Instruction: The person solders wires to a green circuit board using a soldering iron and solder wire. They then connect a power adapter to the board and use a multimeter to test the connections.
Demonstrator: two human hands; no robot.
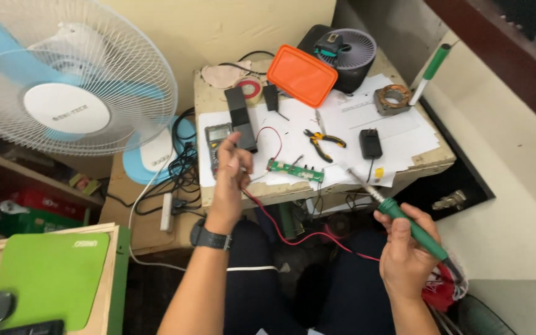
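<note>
1. The right hand (404, 248) has its fingers closed fully around the green handle of a soldering iron (414, 228). The metal tip of the iron points to the far left, toward the near edge of the small table (429, 162).
2. The left hand (231, 180) is at the near left part of the table. Its fingers are bent together, close to a thin wire, but I cannot tell if they really pinch it. The hand covers part of a multimeter (217, 138). A dark watch (211, 237) is on this wrist.
3. A red wire (305, 237) goes from under the left hand down across the lap and toward the right hand.
4. Just right of the left hand, a green circuit board (295, 170) lies flat on white paper sheets (404, 139), between the two hands and near the table edge.
5. Farther from the board lie pliers with yellow and black handles (324, 141). A small black adapter (370, 142) is to their right.
6. A black rectangular block (241, 118) lies beside the multimeter, on its far side.
7. At the far side of the table there are an orange lid (301, 75), a small dark round fan (345, 53) and a copper motor coil (392, 99).
8. A big white and blue standing fan (66, 74) fills the far left, well apart from the table.
9. A green mat (44, 279) lies at the near left.
</note>
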